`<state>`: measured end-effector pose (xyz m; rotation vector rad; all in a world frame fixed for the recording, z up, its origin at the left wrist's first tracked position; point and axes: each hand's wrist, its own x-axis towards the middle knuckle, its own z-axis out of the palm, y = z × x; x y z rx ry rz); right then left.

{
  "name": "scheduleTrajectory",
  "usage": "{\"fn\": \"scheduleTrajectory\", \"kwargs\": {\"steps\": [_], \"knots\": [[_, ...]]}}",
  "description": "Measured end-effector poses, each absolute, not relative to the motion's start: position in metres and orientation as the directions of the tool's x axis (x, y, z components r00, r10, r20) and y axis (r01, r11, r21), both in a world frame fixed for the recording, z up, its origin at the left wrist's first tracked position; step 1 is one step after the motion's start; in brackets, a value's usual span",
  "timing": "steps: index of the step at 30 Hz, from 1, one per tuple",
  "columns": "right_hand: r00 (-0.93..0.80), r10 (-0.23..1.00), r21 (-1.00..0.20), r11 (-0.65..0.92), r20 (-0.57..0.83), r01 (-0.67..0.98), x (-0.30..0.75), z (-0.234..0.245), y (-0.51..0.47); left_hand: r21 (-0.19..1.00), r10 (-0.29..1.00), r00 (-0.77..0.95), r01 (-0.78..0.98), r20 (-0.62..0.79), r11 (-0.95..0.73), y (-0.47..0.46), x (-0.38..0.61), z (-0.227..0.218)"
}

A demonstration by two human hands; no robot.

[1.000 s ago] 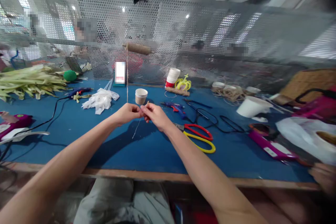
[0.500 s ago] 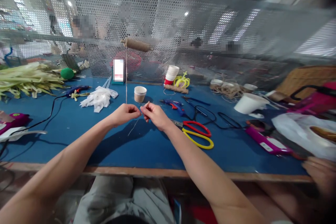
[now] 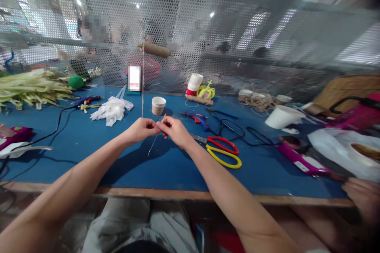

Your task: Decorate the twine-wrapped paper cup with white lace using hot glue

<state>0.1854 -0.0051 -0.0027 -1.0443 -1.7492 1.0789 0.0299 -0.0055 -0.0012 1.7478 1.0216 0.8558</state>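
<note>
Both my hands meet above the blue table, fingertips touching or nearly so. My left hand (image 3: 145, 130) is closed in a pinch, and the taut twine (image 3: 143, 99) drops to it from the roll of twine (image 3: 156, 49) on the perforated screen. My right hand (image 3: 172, 129) also pinches; a thin tan strand (image 3: 164, 117) pokes up past its fingertips. Below the fingers hangs a pale thin end (image 3: 152, 146); which hand has it is hidden. Just beyond stands a small paper cup (image 3: 158, 105), its lower part wrapped in brown.
Scissors (image 3: 224, 152) with red and yellow handles lie right of my right hand, near a blue glue gun (image 3: 197, 120) with its black cable. White crumpled material (image 3: 112, 110) is at left. Purple devices (image 3: 303, 160) sit at both sides. Another person's hand (image 3: 363, 197) rests at far right.
My right hand has shifted slightly left, closer to my left fingertips. The tan strand tip now stands more upright, and the hanging end has swung a little right and up.
</note>
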Motion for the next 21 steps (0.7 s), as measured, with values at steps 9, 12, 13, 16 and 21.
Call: {"fn": "scheduleTrajectory", "kwargs": {"steps": [9, 12, 13, 16, 21], "knots": [[-0.303, 0.934, -0.973, 0.220, 0.190, 0.067, 0.185, 0.000, -0.008, 0.964, 0.870, 0.490, 0.205, 0.047, -0.168, -0.007, 0.024, 0.003], [-0.263, 0.947, -0.974, 0.212, 0.185, 0.078, 0.183, 0.000, -0.009, 0.965, 0.870, 0.488, 0.189, 0.067, -0.180, -0.007, 0.025, 0.004], [-0.254, 0.950, -0.974, 0.211, 0.183, 0.087, 0.183, 0.000, -0.009, 0.965, 0.870, 0.487, 0.185, 0.074, -0.185, -0.008, 0.025, 0.004], [-0.233, 0.956, -0.968, 0.213, 0.179, 0.130, 0.182, -0.001, -0.009, 0.957, 0.860, 0.505, 0.202, 0.079, -0.207, -0.009, 0.025, 0.006], [-0.231, 0.957, -0.959, 0.218, 0.174, 0.179, 0.184, -0.004, -0.007, 0.906, 0.820, 0.559, 0.277, 0.120, -0.321, -0.009, 0.022, 0.010]]}}
